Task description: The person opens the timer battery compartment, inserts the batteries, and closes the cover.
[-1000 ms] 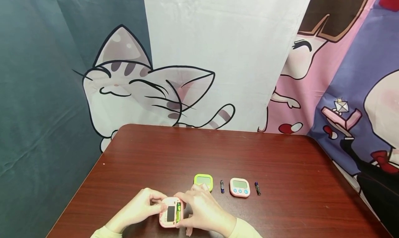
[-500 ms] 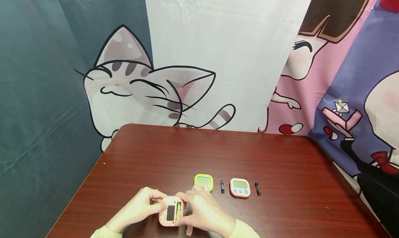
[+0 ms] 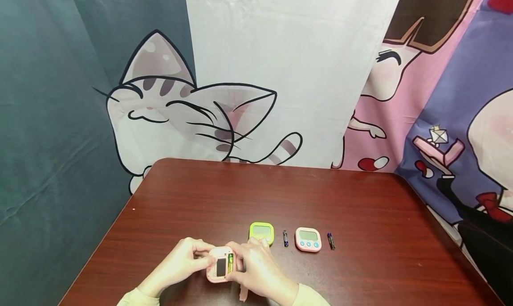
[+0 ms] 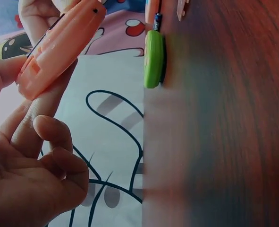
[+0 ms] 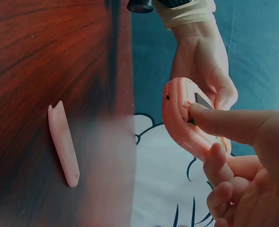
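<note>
A pink digital timer point(image 3: 214, 275) is held above the table in both hands, its back turned up in the head view. A green battery point(image 3: 230, 263) lies in the uncovered slot along its right side. My left hand point(image 3: 182, 261) pinches the timer's left edge between thumb and fingers. On the opposite edge my right hand point(image 3: 262, 268) grips it, and the thumb point(image 5: 210, 120) presses at the end of the battery slot. Lying on the table beneath the right hand is a pink battery cover point(image 5: 63, 144), partly hidden in the head view.
On the brown table point(image 3: 192, 190), a green timer point(image 3: 262, 231) stands just beyond the right hand. To its right are a dark battery point(image 3: 285, 238), a second pink timer point(image 3: 308, 240) and another dark battery point(image 3: 331, 241). A cartoon-printed cloth point(image 3: 280, 74) hangs behind the table.
The held timer has shifted slightly away from me and upward in view, with both hands following. Both hands keep their grip, and the things on the table stay put.
</note>
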{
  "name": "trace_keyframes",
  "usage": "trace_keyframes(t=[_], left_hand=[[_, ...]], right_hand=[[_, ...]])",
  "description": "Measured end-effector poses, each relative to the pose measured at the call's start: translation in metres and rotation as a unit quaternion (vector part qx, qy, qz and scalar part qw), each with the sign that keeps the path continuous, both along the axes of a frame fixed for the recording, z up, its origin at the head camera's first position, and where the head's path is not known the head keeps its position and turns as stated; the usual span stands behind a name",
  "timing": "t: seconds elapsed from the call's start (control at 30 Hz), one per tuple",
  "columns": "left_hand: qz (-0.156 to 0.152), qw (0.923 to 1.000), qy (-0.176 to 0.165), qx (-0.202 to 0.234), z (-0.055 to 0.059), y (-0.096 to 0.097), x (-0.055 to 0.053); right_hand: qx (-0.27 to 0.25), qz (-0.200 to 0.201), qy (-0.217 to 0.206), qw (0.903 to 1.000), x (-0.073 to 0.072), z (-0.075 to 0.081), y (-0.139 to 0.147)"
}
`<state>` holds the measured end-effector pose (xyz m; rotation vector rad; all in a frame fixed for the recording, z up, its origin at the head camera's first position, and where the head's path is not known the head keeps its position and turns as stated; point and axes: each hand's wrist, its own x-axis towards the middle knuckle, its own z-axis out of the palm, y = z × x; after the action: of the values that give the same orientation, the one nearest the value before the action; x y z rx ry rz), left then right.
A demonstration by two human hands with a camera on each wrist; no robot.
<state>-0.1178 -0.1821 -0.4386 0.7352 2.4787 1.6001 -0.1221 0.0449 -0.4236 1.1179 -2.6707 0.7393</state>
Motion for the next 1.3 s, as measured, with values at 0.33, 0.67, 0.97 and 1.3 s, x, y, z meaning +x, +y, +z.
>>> trace_keyframes(t=[0.33,0.67,0.97,1.3], left_hand=[[-0.003,0.9999,-0.014,-0.004,-0.0008,0.0004,-0.0003],[-0.011,0.9996,-0.024,0.004,0.0001,0.0002,0.0002],[-0.01,0.9991,-0.042,0.006,-0.0001,-0.0014,0.0003],[-0.017,0.9966,-0.076,0.029,-0.0005,-0.0011,0.0004]], right_hand=[[0.011,-0.006,0.013,0.9998,-0.0012,-0.0016,-0.0001],[0.029,0.002,0.028,0.9992,0.0025,0.0011,0.0002],[0.027,0.013,0.096,0.9949,0.0048,-0.0017,0.0001],[0.025,0.014,0.081,0.9963,0.003,-0.0037,0.0017]])
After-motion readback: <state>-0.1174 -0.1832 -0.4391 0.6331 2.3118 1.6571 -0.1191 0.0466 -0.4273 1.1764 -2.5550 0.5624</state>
